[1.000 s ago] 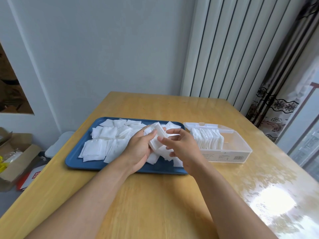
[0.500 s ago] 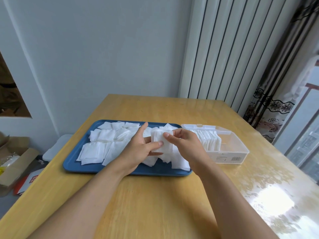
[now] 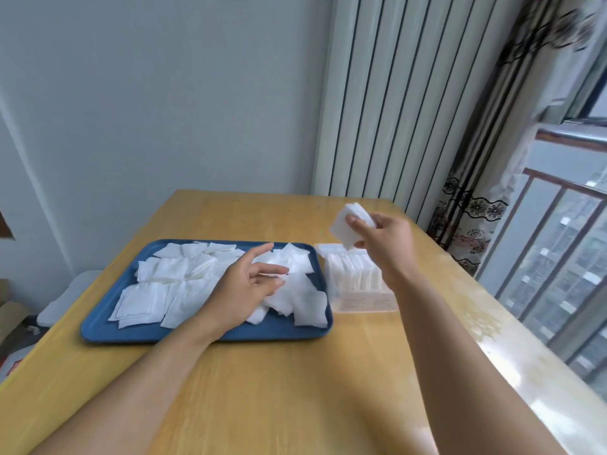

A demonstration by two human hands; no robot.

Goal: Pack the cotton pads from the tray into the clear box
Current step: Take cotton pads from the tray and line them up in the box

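The right hand [image 3: 386,244] is pinching a small stack of cotton pads [image 3: 350,224] right of centre, above the clear box [image 3: 359,292], already part-filled. The left hand [image 3: 244,287] is hovering slack over the blue tray [image 3: 203,334], where many pads are waiting. A second ago both hands were squaring that stack together over the tray.

A wooden table [image 3: 262,389] fills the lower view, glossy with window glare on its right part. Behind it stands a pale grey wall [image 3: 147,110], and right of that a white ribbed panel [image 3: 394,103] with dark vertical grooves. A patterned curtain [image 3: 473,198] hangs farther right, beside a window railing [image 3: 558,257]. A cardboard box [image 3: 8,320] sits low at far left.
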